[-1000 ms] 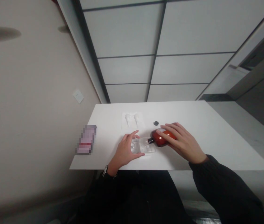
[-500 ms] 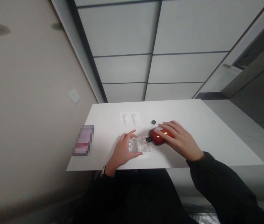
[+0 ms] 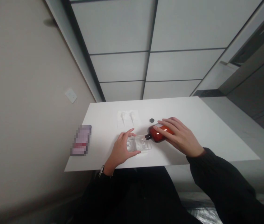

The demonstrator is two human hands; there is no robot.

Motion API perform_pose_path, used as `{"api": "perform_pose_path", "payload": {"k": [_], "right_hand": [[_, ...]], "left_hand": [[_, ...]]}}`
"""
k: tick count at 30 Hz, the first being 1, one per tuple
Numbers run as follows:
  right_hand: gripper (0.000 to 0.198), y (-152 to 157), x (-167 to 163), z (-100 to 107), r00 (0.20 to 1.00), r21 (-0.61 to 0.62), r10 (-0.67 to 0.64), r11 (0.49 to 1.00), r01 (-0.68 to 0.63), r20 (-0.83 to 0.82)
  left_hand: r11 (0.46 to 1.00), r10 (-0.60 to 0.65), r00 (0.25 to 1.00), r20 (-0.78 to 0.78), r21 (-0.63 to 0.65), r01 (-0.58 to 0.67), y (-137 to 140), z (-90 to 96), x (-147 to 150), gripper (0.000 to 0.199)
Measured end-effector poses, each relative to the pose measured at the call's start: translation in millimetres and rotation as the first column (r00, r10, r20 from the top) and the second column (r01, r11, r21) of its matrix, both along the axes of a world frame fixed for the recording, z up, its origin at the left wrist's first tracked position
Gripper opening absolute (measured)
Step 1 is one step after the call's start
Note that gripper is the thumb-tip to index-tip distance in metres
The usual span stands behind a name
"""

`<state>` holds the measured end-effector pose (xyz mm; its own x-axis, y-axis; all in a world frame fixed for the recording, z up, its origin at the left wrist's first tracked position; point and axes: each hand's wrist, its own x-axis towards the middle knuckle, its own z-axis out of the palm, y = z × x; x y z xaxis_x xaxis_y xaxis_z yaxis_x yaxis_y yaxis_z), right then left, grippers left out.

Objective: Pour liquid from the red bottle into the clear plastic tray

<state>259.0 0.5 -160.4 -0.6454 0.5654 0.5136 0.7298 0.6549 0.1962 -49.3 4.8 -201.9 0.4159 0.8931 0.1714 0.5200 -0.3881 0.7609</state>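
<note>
My right hand (image 3: 181, 137) is wrapped round a reddish-brown bottle (image 3: 156, 134), which lies tipped over with its uncapped black neck pointing left. That neck is at the right part of a clear plastic container (image 3: 143, 144) with two compartments. My left hand (image 3: 122, 147) grips the container's left part, thumb on the near side and fingers on the far side. Whether liquid is flowing from the neck is too small to tell. Behind the bottle, a small dark cap (image 3: 152, 120) lies on the table.
Two white earphone-like pieces (image 3: 127, 117) lie on a pale sheet at the back of the white table (image 3: 181, 107). A blurred-out pinkish object (image 3: 81, 140) sits at the left edge. A wall with a socket (image 3: 71, 95) rises on the left, and white panels (image 3: 120, 67) stand behind.
The whole view has shifted slightly as my head moved. Both hands, the bottle and the container keep almost the same places relative to each other.
</note>
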Motion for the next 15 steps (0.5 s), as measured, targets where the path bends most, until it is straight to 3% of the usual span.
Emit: {"api": "perform_pose_path", "payload": {"k": [6, 15], "right_hand": [[0.063, 0.1, -0.9, 4.2, 1.000, 0.017, -0.007, 1.000, 0.006, 0.030], [0.079, 1.5, 0.1, 6.2, 1.000, -0.008, -0.003, 1.000, 0.003, -0.004]], "left_hand": [[1.000, -0.001, 1.000, 0.007, -0.004, 0.001, 0.1, 0.1, -0.4, 0.098], [1.000, 0.000, 1.000, 0.002, -0.012, 0.000, 0.1, -1.1, -1.1, 0.097]]}}
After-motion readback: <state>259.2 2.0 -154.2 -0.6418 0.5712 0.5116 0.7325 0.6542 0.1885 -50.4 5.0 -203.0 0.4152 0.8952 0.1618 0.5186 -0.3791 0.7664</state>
